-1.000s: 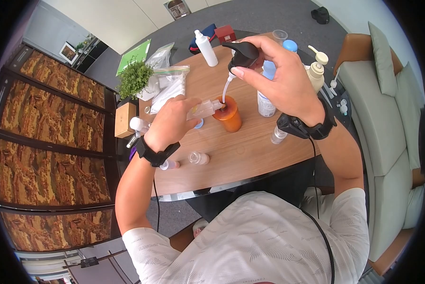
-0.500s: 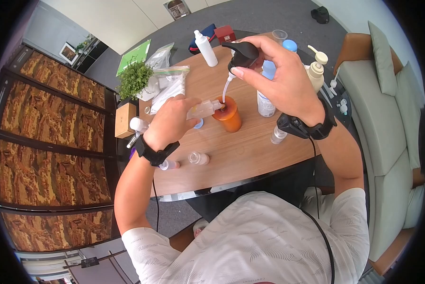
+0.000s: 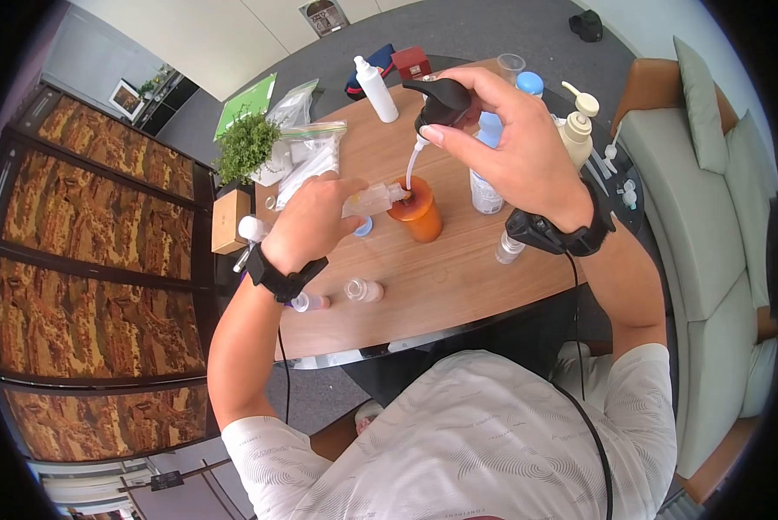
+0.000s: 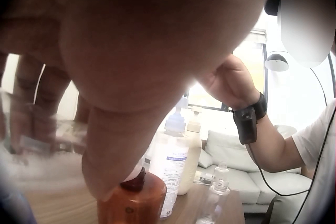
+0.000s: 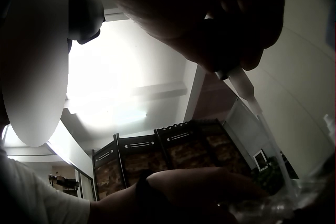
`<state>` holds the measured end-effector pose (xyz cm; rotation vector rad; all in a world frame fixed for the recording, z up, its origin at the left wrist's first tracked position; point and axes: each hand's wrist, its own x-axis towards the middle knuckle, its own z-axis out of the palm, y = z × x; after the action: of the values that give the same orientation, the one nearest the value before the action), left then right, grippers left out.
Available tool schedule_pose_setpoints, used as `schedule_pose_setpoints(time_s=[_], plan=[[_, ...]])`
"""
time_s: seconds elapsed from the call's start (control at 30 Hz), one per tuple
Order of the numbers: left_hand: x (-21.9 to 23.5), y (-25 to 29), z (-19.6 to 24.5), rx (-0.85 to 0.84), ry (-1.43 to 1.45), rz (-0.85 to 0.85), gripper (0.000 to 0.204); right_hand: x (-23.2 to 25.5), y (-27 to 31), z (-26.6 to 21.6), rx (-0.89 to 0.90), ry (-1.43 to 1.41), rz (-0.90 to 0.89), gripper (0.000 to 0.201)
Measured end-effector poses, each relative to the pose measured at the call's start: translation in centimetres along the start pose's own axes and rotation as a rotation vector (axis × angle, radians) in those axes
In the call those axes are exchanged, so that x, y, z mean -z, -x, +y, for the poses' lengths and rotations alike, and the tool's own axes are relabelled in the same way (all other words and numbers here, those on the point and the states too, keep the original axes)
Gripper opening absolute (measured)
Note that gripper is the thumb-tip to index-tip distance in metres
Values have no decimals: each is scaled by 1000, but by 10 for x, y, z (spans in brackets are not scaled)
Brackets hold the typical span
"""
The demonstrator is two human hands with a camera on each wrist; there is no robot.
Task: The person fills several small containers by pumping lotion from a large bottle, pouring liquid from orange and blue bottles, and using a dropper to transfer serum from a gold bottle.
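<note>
My left hand (image 3: 307, 221) grips a small clear bottle (image 3: 370, 201) tipped on its side. Its neck lies right at the mouth of an amber-orange bottle (image 3: 424, 221), which stands upright on the table. Higher up, my right hand (image 3: 532, 152) pinches a black pump head (image 3: 444, 104) between thumb and fingers. From the pump hangs a whitish dip tube (image 3: 412, 165), its lower end at the orange bottle's opening. In the left wrist view, a finger overlaps the orange bottle's (image 4: 136, 203) shoulder. The right wrist view is dark; the tube (image 5: 273, 140) runs down toward the clear bottle's neck.
Small clear bottles (image 3: 364, 289) stand near the front edge, another (image 3: 510, 247) to the right. Behind are a white spray bottle (image 3: 377, 89), a labelled bottle (image 3: 486, 192) and a cream pump bottle (image 3: 577, 137). A plant (image 3: 246, 147) and plastic bags (image 3: 320, 143) lie left.
</note>
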<state>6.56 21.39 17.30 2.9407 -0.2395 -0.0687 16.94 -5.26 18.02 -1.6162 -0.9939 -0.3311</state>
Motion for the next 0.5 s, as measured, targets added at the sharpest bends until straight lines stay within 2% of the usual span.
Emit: schedule_pose_setpoints(time_s=[0.5], plan=[[7,-4,4,-6,-18,-38,50,1,2,-1,0,15,-4,45]])
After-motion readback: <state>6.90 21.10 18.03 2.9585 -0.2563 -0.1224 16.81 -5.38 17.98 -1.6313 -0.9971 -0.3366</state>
